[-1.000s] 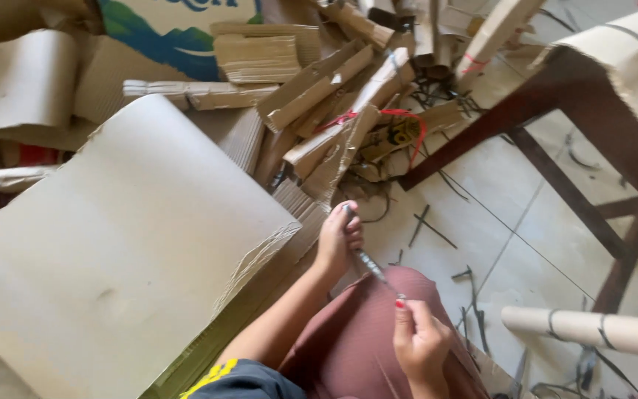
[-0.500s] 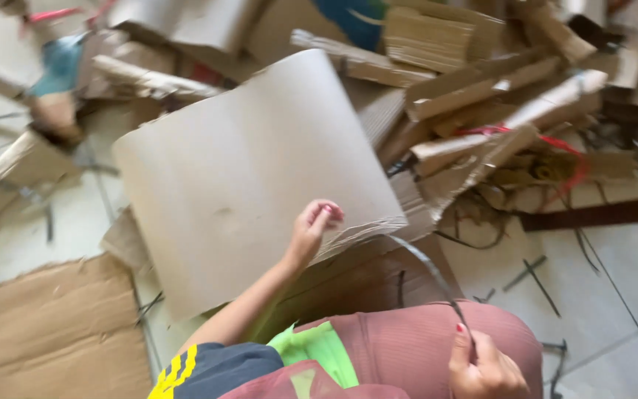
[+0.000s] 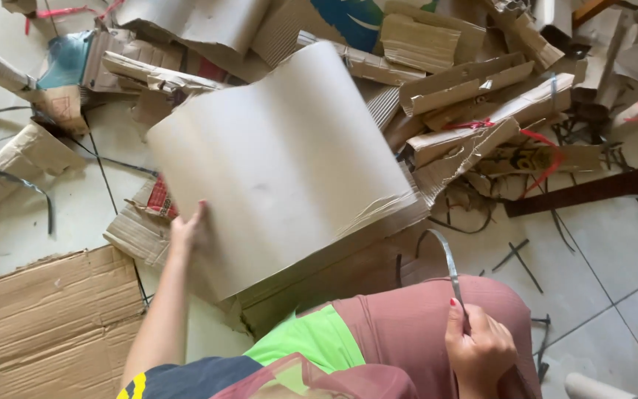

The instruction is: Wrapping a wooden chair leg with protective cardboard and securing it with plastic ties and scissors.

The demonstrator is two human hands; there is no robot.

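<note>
Right, your left hand (image 3: 188,227) is flat against the near-left edge of the big cardboard sheet (image 3: 282,159), fingers (image 3: 199,214) together and laid on the sheet, thumb side hidden, so I can't tell if you're actually gripping the edge or just pressing it. The sheet lies curved and tilted over a pile of scrap, its torn right corner resting on corrugated pieces near your knee (image 3: 437,310).

Your right hand (image 3: 479,347) is closed in a fist around the near end of a thin grey strap (image 3: 448,262), fingers wrapped tight. The strap rises from the fist, runs far over your knee and curls left at its tip, just near the sheet's near-right edge but not touching it as far as I can see.

Around you: a flat brown cardboard panel (image 3: 46,318) on the tiled floor (image 3: 607,251) at near left, a heap of folded cardboard strips (image 3: 481,103) at far right with red string (image 3: 540,148) tangled in it, a dark wooden bar (image 3: 592,193) lying across the floor at right, loose dark strap offcuts (image 3: 526,262) scattered on the tiles, and a long dark strap (image 3: 9,174) looping on the floor at far left.
</note>
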